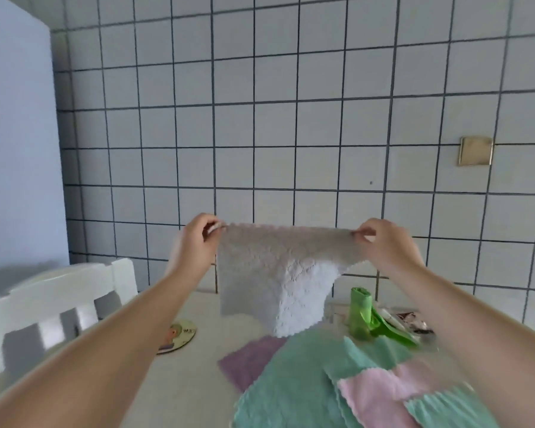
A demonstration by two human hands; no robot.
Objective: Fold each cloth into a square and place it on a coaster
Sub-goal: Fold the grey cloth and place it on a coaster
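We are seeing two bare forearms running up from the lower corners of the frame toward its middle, with no sleeve, watch, ring or band showing anywhere along them. The left hand (198, 236) and the right hand (386, 245) are wearing no gloves. Motion blur is softening the outlines of both arms near the lower edge, so finer detail there is not readable.

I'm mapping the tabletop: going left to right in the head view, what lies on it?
White chair beside the table, round coaster, purple cloth, large teal cloth, pink cloth.
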